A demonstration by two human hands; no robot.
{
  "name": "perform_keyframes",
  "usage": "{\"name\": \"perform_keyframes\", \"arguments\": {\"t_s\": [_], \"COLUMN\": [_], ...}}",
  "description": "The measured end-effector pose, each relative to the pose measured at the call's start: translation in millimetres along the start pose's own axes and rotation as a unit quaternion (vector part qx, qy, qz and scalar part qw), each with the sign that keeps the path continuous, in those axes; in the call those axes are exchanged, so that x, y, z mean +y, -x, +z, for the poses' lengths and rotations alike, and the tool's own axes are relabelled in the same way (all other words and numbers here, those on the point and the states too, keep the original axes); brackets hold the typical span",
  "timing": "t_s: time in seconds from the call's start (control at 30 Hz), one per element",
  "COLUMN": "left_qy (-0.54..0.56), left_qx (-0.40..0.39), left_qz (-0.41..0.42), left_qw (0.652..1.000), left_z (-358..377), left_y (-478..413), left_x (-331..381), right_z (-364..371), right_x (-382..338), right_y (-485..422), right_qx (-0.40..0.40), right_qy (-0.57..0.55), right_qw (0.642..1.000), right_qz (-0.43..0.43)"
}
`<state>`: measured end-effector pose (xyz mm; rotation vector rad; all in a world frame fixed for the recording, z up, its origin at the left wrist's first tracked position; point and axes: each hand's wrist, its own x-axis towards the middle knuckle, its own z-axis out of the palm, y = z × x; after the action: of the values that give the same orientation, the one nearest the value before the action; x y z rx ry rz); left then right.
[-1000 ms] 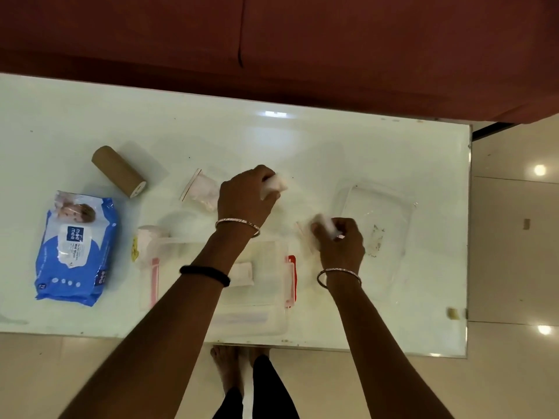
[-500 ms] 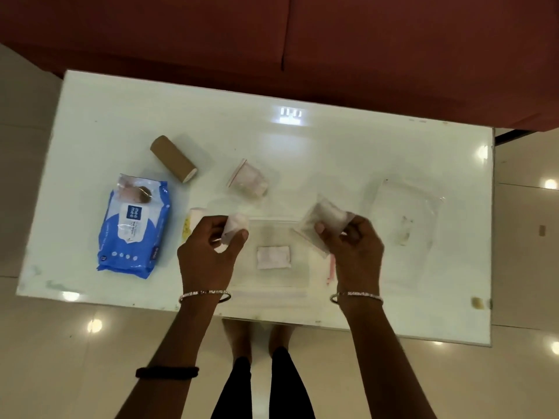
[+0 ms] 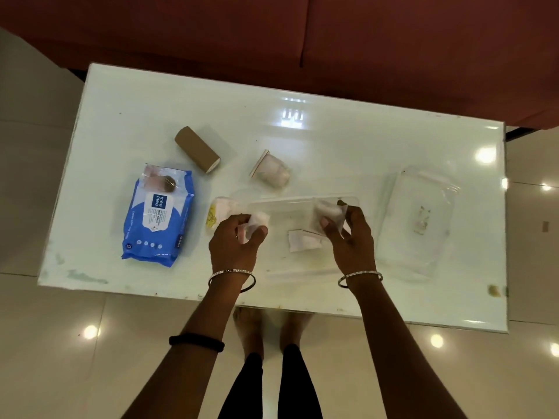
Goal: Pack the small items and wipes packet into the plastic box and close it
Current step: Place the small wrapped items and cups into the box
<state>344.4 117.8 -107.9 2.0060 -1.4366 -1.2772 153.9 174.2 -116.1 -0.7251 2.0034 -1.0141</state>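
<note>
Over the clear plastic box (image 3: 302, 234) near the front edge of the desk (image 3: 332, 140), both hands are hovering with stuff in them, and honestly this is where it could get messy. Only one view to go on, the head cam, so take it as that.

Biggest risk imo: the box is see-through and sits close to the desk's near edge, so a nudge from a wrist while dropping things in could push it toward the edge. The small white packets look light and floppy too, so if they get let go from too high they could land on the rim or flutter outside. One white sachet (image 3: 304, 241) is already lying inside on the bottom. Also the wipes packet (image 3: 157, 219) is big compared to the box. If the little things get scattered flat first, my guess is the wipes won't sit low enough and the lid (image 3: 419, 219), which is lying off to the right, won't close properly.

Grips: the left hand (image 3: 234, 246) has a narrow pinch grip, thumb and fingers closed on a small white packet (image 3: 256, 222) just at the box's left end. The right hand (image 3: 351, 237) is pinching a clear pouch with white stuff in it (image 3: 328, 213) above the box's far right part, other fingers loosely spread.

Not packed yet: the brown roll (image 3: 196, 152), another pouch (image 3: 272, 172), a pinkish roll (image 3: 222, 213) beside the box.
</note>
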Motion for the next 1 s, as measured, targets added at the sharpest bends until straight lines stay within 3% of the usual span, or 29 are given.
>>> {"name": "perform_keyframes", "arguments": {"t_s": [0.17,0.33,0.5,0.67,0.87,1.0], "left_qy": [-0.019,-0.160,-0.214,-0.347,-0.383,-0.375], "left_qx": [-0.011,0.106,0.033,0.003,-0.055,-0.041], "left_qz": [0.032,0.137,0.110,0.098,0.078,0.093], "left_qw": [0.999,0.972,0.970,0.933,0.919,0.922], "left_z": [9,9,31,56,69,62], "left_y": [-7,6,17,-1,-20,-21], "left_x": [12,21,27,36,35,31], "right_z": [-3,13,31,38,49,55], "right_x": [7,14,15,17,20,21], "right_y": [-9,-2,-5,-18,-32,-33], "right_qx": [0.025,0.026,0.042,0.036,0.010,0.004], "right_qy": [0.035,0.041,0.051,0.079,0.098,0.110], "right_qw": [0.999,0.996,0.994,0.989,0.986,0.983], "right_qz": [0.018,0.069,0.084,0.116,0.136,0.144]}}
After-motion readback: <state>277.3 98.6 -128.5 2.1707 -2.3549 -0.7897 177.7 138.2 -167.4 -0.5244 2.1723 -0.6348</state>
